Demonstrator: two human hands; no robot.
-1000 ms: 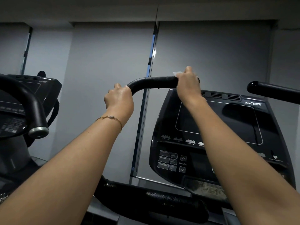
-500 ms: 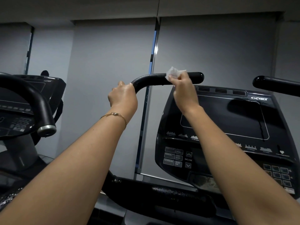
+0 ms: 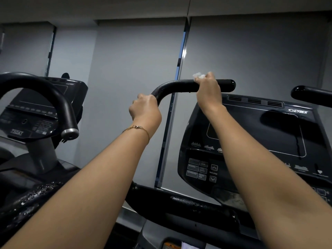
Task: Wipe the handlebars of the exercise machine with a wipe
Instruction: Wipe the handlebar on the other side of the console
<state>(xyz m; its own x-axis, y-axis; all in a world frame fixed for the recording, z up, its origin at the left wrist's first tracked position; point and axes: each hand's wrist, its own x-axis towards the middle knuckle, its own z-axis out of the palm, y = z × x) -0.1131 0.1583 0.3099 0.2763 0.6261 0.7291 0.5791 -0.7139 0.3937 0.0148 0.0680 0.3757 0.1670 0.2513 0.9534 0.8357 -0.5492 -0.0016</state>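
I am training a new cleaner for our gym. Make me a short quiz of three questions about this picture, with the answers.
1. True or false: the right hand holds a wipe against the handlebar.
2. Where does the left hand hold the handlebar? A) at its bend B) at its free end C) nowhere
3. Fill in: the brand name printed on the console reads ____.
Key: 1 true; 2 A; 3 CYBEX.
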